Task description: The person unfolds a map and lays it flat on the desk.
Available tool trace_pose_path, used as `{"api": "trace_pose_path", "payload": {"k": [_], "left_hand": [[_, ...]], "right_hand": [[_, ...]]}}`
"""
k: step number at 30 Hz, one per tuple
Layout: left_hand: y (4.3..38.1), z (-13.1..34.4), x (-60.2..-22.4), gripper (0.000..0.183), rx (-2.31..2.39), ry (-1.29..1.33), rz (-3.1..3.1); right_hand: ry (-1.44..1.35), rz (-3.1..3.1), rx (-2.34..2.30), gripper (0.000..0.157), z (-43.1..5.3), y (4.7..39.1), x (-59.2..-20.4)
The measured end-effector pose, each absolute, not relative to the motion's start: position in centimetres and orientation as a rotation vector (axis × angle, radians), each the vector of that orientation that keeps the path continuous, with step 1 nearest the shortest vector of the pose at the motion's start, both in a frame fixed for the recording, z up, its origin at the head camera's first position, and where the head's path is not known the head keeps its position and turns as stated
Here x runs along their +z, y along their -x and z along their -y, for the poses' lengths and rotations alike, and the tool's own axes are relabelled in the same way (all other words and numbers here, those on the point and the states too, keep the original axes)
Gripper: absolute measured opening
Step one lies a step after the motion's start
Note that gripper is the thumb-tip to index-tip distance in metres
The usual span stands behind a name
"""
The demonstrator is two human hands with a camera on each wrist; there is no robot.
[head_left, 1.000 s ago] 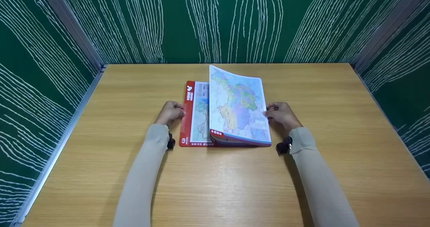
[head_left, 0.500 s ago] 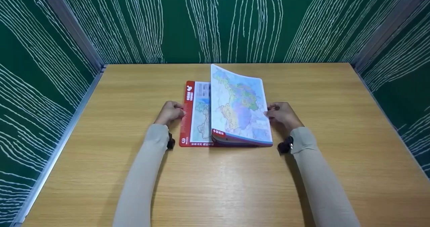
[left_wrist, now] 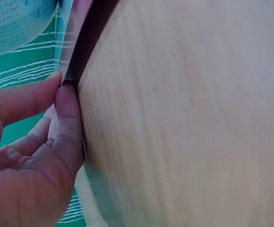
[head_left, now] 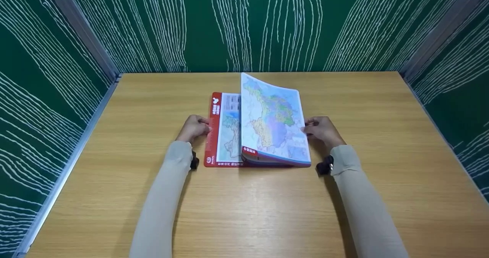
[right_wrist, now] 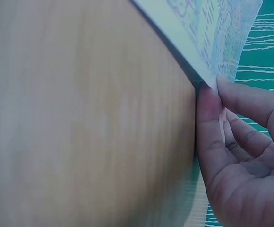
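In the head view a folded map [head_left: 273, 116] lies mid-table, its upper flap bowed upward along the left side. Beneath the flap, a red-bordered part [head_left: 214, 135] with a smaller printed map juts out to the left. My left hand [head_left: 194, 128] pinches that red left edge between thumb and forefinger, also visible in the left wrist view. On the other side my right hand [head_left: 321, 130] pinches the flap's right edge; the right wrist view shows the printed sheet [right_wrist: 193, 42] between thumb and forefinger. Both hands stay low, by the tabletop.
The wooden table [head_left: 252, 212] spreads around the map on all sides. Green panels with white wavy lines [head_left: 244, 28] stand behind it and at both sides. Dark wrist cameras [head_left: 324, 165] sit at the sleeve cuffs.
The flap and my right hand have shifted slightly to the right, mostly in the first half second. My left hand and the red edge have stayed in place.
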State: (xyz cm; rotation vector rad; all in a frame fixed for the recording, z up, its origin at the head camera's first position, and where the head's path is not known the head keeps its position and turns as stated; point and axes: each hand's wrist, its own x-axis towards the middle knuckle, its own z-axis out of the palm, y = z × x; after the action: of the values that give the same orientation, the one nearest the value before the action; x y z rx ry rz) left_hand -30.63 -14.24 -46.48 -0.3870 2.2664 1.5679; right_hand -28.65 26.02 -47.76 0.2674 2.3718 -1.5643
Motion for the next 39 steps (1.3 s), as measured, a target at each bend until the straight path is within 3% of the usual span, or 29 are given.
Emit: {"api": "trace_pose_path", "payload": {"k": [39], "left_hand": [[30.6,14.5,-46.4,0.037,1.546,0.348,-2.305]], "right_hand": [[-0.351,-2.428,-1.498,0.04,-26.6,28.2,-47.5]]}}
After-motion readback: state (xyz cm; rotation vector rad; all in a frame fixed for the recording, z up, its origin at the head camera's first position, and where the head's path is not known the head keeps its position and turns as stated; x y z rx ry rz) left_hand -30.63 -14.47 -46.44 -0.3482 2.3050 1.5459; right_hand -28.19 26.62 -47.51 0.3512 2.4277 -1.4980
